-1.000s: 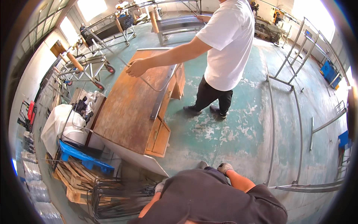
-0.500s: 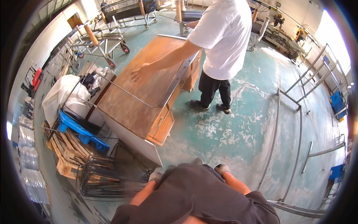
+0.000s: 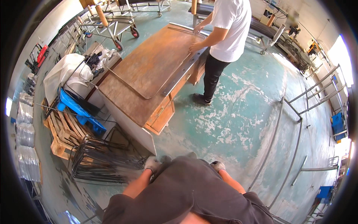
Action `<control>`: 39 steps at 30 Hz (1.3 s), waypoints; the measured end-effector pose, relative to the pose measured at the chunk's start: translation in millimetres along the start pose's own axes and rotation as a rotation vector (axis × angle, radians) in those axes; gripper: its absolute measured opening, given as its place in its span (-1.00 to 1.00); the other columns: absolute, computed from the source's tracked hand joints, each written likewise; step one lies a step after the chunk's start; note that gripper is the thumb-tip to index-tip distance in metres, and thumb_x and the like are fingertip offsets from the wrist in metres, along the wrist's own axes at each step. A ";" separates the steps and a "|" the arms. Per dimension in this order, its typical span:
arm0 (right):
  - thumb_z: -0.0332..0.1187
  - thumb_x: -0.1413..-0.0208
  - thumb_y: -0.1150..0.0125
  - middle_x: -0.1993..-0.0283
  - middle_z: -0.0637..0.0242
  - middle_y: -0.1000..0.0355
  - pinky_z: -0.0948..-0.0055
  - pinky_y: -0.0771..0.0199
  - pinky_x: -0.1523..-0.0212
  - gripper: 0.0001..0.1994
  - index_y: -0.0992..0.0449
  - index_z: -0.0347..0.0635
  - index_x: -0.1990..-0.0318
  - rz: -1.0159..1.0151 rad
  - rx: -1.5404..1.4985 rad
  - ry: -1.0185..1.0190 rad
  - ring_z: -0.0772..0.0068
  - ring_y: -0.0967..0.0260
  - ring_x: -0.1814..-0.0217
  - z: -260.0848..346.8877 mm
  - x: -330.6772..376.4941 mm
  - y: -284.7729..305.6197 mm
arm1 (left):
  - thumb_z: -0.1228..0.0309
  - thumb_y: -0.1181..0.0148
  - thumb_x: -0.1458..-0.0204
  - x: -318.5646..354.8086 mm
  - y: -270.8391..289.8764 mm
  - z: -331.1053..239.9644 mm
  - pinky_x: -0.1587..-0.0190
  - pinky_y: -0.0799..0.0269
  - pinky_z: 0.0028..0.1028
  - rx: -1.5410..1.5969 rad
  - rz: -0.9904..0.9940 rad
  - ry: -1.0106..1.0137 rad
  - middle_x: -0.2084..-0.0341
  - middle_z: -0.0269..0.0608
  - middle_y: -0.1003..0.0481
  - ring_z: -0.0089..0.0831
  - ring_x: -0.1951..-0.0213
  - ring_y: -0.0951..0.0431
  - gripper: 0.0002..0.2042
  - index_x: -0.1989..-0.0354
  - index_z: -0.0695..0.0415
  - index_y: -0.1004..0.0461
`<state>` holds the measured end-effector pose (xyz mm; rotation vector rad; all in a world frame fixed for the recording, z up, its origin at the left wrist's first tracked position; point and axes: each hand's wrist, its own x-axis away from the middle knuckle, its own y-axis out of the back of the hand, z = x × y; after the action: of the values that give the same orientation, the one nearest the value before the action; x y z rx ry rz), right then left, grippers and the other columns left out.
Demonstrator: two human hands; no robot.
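Observation:
My left hand (image 3: pixel 152 164), in a pale glove, hangs low beside my dark shirt, close to a stack of black bent wire frames (image 3: pixel 100 160). My right hand (image 3: pixel 217 166), also gloved, is at my right side over the floor. The fingers of both are mostly hidden, and I see nothing held in either. Ahead stands a worn wooden desk (image 3: pixel 138 71) with a bent metal rod frame (image 3: pixel 128 86) lying on its top. Across its right edge, a co-worker in a white shirt (image 3: pixel 233 33) has both hands at the frame's far part.
Left of the desk are a wooden pallet (image 3: pixel 59 147), a blue plastic pallet (image 3: pixel 76 108) and a white-covered bundle (image 3: pixel 63 72). A metal frame rack (image 3: pixel 278 134) rests on the floor at right. Wheeled racks (image 3: pixel 112 22) stand at the back.
The co-worker has drawn back the arm stretched over the desk and now has both hands at its far right edge. The rod frame has shifted on the desk. My view has turned slightly.

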<state>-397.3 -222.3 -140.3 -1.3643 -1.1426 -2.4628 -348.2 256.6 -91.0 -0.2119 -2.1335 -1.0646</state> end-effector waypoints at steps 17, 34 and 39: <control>-0.29 -0.28 -0.35 0.26 0.23 -0.73 0.33 -0.68 0.32 -0.71 -0.76 -0.26 -0.02 0.034 -0.129 -0.053 0.38 -0.69 0.34 24.0 -15.4 97.7 | 0.11 -0.20 -0.23 -10.8 39.0 -183.8 -0.11 -0.62 -0.06 0.107 -0.159 -0.304 0.11 0.12 -0.73 0.15 -0.01 -0.72 -0.63 0.00 0.09 -0.74; 0.06 -0.19 -0.46 -0.09 0.12 -0.77 0.20 -0.66 -0.23 -0.57 -0.84 0.03 -0.07 -0.070 0.107 0.039 0.11 -0.73 -0.21 90.3 -202.6 125.2 | 0.30 -0.34 -0.18 -249.8 237.4 -176.0 -0.09 -0.63 0.09 -0.269 -0.782 -0.018 0.04 0.06 -0.65 0.13 -0.06 -0.67 -0.82 0.11 0.05 -0.67; -0.02 -0.23 -0.38 -0.03 0.11 -0.79 0.22 -0.67 -0.20 -0.58 -0.82 -0.08 -0.07 -0.126 0.058 0.063 0.18 -0.76 -0.10 250.8 -154.5 184.9 | 0.31 -0.33 -0.20 -266.9 257.7 -173.1 -0.14 -0.57 0.04 -0.343 -0.818 -0.008 0.04 0.03 -0.61 0.07 -0.09 -0.62 -0.79 0.05 0.08 -0.66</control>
<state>-55.6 -229.1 -75.4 -1.2265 -1.3128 -2.5161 50.1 337.4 -41.9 0.5507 -2.0547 -1.8845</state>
